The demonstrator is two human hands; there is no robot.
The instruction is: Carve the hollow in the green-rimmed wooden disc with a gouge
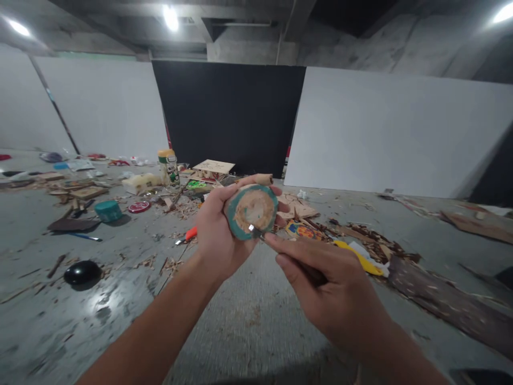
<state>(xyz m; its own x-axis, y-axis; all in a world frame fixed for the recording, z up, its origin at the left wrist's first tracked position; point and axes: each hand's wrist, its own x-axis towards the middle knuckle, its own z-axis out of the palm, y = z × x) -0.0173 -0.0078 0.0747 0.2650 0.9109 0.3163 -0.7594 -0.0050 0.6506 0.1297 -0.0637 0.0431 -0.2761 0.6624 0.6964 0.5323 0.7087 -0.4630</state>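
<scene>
My left hand [218, 227] is wrapped round a round wooden disc [255, 208], holding it up in front of me. The disc has a teal rim and a bare, roughly carved middle. One of that hand's fingertips has a tan wrapping. My right hand [328, 272] is closed round a small carving tool [256, 232], whose shiny metal tip touches the lower part of the disc's face. Most of the tool's handle is hidden inside my fingers, so its exact kind does not show.
Wood shavings and scraps litter the grey floor. To the left are a teal round block [108, 211], a black dome [82, 273], a red-handled cutter [188, 235] and a yellow-capped bottle [169, 167]. Rightward lie a yellow object [363, 259] and a dark plank [444, 299]. Panels [228, 117] stand behind.
</scene>
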